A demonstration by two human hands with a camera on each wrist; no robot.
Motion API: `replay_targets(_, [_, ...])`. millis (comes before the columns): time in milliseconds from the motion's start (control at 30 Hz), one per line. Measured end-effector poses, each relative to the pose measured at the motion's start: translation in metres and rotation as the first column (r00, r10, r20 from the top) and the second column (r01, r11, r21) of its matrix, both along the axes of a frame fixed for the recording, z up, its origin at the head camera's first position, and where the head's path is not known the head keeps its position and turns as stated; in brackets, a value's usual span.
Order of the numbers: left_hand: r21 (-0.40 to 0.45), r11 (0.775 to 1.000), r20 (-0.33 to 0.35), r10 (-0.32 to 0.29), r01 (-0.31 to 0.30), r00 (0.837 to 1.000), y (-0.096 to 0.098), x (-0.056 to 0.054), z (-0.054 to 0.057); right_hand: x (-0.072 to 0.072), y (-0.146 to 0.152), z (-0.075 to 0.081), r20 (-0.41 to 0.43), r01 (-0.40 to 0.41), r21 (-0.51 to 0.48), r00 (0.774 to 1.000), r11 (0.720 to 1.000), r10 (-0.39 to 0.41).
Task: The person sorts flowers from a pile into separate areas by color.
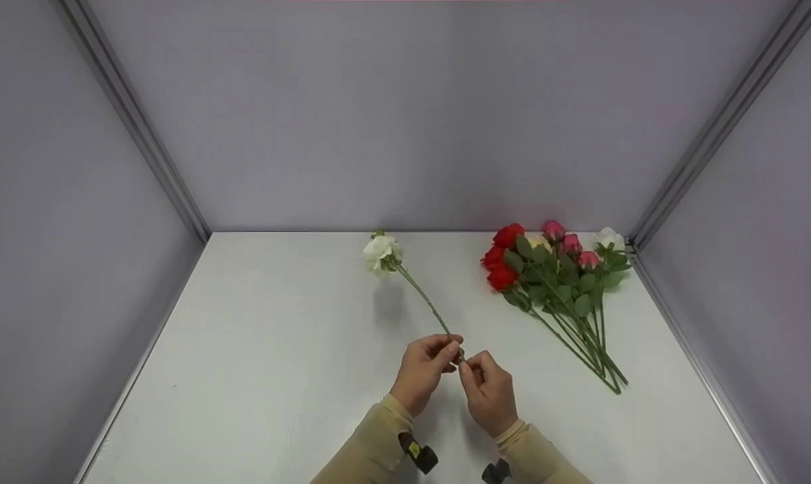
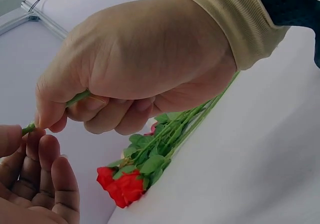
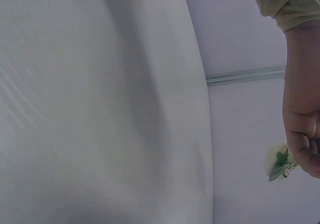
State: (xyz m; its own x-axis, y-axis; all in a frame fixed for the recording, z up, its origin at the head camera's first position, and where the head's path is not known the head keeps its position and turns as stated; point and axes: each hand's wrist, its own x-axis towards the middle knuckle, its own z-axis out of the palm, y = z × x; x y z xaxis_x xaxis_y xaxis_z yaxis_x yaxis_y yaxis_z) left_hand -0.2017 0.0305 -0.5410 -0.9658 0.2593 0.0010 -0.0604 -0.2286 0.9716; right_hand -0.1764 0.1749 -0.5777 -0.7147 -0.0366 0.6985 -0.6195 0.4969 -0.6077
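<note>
A long-stemmed white flower points up and to the left above the white table. My left hand pinches its green stem low down, between thumb and fingers. Just below that, my right hand pinches the stem's lower end. In the left wrist view, the right hand is large and close, with a piece of green stem between its fingers; the left hand is at lower left. The right wrist view catches the left hand at its edge, with the bloom beyond.
To the right lies a bunch of flowers: several red roses, pink ones, a pale yellow one and a white one, their stems toward the front. Grey walls with metal edge rails enclose the table.
</note>
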Motion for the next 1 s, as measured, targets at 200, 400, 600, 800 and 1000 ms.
replay_targets(200, [0.001, 1.0, -0.021, -0.004, 0.004, 1.0, -0.001, 0.002, 0.001, 0.001, -0.001, 0.0, 0.009, 0.01, 0.002, 1.0, 1.0, -0.01])
replay_targets(400, [0.006, 1.0, -0.043, -0.006, 0.007, 0.999, -0.002, 0.002, 0.0, 0.0, -0.001, -0.002, -0.021, 0.011, 0.002, 1.0, 1.0, -0.011])
replay_targets(600, [-0.046, 0.999, -0.056, 0.01, -0.013, 0.998, -0.004, 0.002, 0.0, -0.001, 0.0, -0.003, -0.021, -0.01, 0.012, 1.0, 1.0, 0.01])
replay_targets(800, [-0.103, 0.994, -0.096, 0.019, -0.029, 0.995, -0.009, 0.003, 0.005, -0.002, -0.001, -0.002, -0.016, -0.023, 0.052, 1.0, 0.998, 0.024])
replay_targets(1000, [-0.167, 0.985, -0.115, 0.031, -0.05, 0.993, -0.018, 0.005, 0.015, -0.003, 0.007, -0.001, 0.046, -0.065, 0.101, 0.997, 0.993, 0.061])
